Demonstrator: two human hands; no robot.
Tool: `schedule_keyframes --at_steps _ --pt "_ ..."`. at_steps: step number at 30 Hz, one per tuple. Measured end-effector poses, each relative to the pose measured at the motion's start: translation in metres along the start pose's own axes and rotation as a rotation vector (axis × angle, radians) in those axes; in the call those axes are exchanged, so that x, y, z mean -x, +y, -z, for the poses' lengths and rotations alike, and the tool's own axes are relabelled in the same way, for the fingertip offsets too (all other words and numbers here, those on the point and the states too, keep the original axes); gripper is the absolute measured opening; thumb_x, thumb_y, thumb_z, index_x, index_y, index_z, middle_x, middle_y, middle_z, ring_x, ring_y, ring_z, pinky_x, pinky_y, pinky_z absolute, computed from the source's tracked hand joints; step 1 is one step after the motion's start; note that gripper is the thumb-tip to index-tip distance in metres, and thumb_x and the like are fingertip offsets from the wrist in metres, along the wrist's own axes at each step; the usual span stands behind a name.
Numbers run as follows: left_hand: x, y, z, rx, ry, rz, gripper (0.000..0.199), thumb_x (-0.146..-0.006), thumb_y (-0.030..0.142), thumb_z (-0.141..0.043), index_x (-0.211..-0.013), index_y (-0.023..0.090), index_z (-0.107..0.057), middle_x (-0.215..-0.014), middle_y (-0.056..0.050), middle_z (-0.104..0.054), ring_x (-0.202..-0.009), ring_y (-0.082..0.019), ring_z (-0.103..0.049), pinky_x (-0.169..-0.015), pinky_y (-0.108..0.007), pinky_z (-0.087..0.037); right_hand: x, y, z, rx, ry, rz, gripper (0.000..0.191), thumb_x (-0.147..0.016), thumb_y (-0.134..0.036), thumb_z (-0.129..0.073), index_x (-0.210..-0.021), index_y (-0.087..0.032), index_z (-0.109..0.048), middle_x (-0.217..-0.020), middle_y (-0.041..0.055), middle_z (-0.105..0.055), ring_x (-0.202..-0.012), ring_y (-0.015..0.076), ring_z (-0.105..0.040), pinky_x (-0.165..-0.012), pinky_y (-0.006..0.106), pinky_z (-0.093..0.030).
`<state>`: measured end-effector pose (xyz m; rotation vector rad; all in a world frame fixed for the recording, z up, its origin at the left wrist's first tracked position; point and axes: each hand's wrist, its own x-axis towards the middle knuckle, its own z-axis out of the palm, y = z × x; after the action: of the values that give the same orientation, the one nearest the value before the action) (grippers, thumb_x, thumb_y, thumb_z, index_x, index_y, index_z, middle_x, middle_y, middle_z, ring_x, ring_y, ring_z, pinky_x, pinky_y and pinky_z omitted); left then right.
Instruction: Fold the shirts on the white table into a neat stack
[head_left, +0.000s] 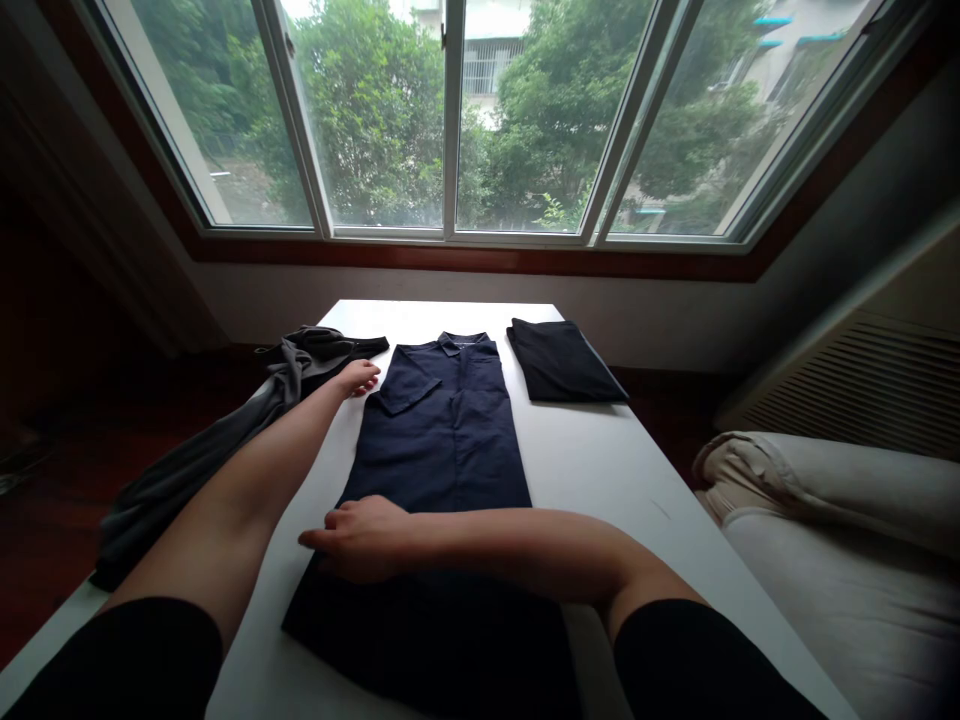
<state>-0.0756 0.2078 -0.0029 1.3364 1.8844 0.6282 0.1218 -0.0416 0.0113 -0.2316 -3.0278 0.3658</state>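
Daylight from a window (pixel 452 130) meets a white table (pixel 600 480), where a black garment (pixel 562 362) lies folded at 1 o'clock; grey clothing (pixel 217 450) at 10 and the body of a navy shirt (pixel 480 440) at 12 look not yet folded. The shirt lies flat, collar (pixel 463 344) farthest, 1 sleeve (pixel 409 388) turned in. My left hand (pixel 360 378) curls at 11; my right hand (pixel 365 540) bends over its left edge. I cannot tell whether either pinches anything.

Home setting, by appearance. Tabletop (pixel 622 490), white, bearing garments (pixel 442 450). Behind tabletop: sliding window (pixel 452 130), wood-trimmed. Right of tabletop: cream cushioned seating (pixel 847 570). Below tabletop: dark reddish floor (pixel 56 540).
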Motion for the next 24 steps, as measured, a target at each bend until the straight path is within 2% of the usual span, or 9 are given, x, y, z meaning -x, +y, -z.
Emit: schedule_keyframes --at_steps 4,7,10,12,16,18,21,24 --pt "-0.026 0.012 -0.006 0.026 0.017 -0.103 0.025 -0.083 0.029 -0.069 -0.106 0.02 -0.068 -0.09 -0.005 -0.07 -0.075 -0.016 -0.064 -0.059 -0.022 -0.046 -0.022 -0.02 -0.007 -0.064 -0.157 -0.048 0.055 -0.099 -0.064 -0.047 -0.14 -0.027 -0.053 -0.101 0.0076 -0.074 -0.082 0.0265 -0.074 -0.053 0.029 -0.051" --pt "-0.047 0.021 -0.012 0.029 0.007 -0.162 0.025 -0.078 0.026 -0.072 -0.101 0.017 -0.073 -0.089 -0.006 -0.072 -0.082 -0.019 -0.067 -0.064 -0.023 -0.049 -0.027 -0.028 -0.014 -0.097 -0.22 -0.046 0.056 -0.096 -0.071 -0.046 -0.129 -0.028 -0.061 -0.095 0.0068 -0.076 -0.077 0.0281 -0.075 -0.047 0.028 -0.049" --pt "-0.067 0.027 -0.019 0.028 -0.009 -0.209 0.024 -0.077 0.025 -0.071 -0.098 0.016 -0.075 -0.093 -0.006 -0.076 -0.09 -0.021 -0.07 -0.074 -0.023 -0.053 -0.023 -0.034 -0.018 -0.123 -0.264 -0.076 0.057 -0.092 -0.076 -0.046 -0.117 -0.029 -0.067 -0.091 0.0069 -0.076 -0.07 0.0279 -0.074 -0.043 0.028 -0.046" --pt "-0.079 0.028 -0.025 0.017 -0.014 -0.227 0.023 -0.078 0.026 -0.069 -0.097 0.016 -0.077 -0.096 -0.006 -0.077 -0.094 -0.021 -0.071 -0.079 -0.023 -0.054 -0.017 -0.037 -0.017 -0.152 -0.271 -0.104 0.056 -0.091 -0.075 -0.047 -0.117 -0.03 -0.067 -0.088 0.0063 -0.076 -0.065 0.0267 -0.072 -0.042 0.028 -0.045" --pt "-0.095 0.026 -0.034 -0.024 0.016 -0.243 0.026 -0.079 0.027 -0.067 -0.099 0.015 -0.079 -0.101 -0.007 -0.079 -0.095 -0.021 -0.073 -0.082 -0.023 -0.055 -0.005 -0.038 -0.012 -0.18 -0.341 -0.148 0.049 -0.086 -0.072 -0.057 -0.107 -0.029 -0.069 -0.078 0.0042 -0.074 -0.057 0.0236 -0.067 -0.04 0.026 -0.039" --pt "-0.099 0.026 -0.034 -0.052 0.059 -0.251 0.03 -0.078 0.027 -0.069 -0.103 0.015 -0.079 -0.103 -0.008 -0.079 -0.096 -0.021 -0.073 -0.083 -0.024 -0.055 0.0 -0.036 -0.008 -0.215 -0.305 -0.149 0.042 -0.089 -0.069 -0.058 -0.097 -0.029 -0.068 -0.076 0.0018 -0.072 -0.057 0.0212 -0.065 -0.042 0.025 -0.035" --pt "-0.101 0.032 -0.03 -0.104 0.131 -0.281 0.034 -0.078 0.025 -0.07 -0.11 0.015 -0.078 -0.103 -0.009 -0.079 -0.095 -0.021 -0.073 -0.085 -0.026 -0.055 0.01 -0.033 0.0 -0.333 -0.112 -0.148 0.04 -0.093 -0.066 -0.057 -0.087 -0.027 -0.065 -0.081 -0.002 -0.071 -0.066 0.0168 -0.064 -0.047 0.023 -0.032" --pt "-0.101 0.049 -0.025 -0.164 0.173 -0.364 0.032 -0.08 0.018 -0.07 -0.111 0.012 -0.078 -0.103 -0.009 -0.079 -0.098 -0.022 -0.071 -0.092 -0.028 -0.053 0.027 -0.033 0.006 -0.489 0.064 -0.173 0.038 -0.094 -0.059 -0.063 -0.082 -0.023 -0.06 -0.082 -0.0046 -0.068 -0.07 0.0114 -0.06 -0.053 0.021 -0.034"
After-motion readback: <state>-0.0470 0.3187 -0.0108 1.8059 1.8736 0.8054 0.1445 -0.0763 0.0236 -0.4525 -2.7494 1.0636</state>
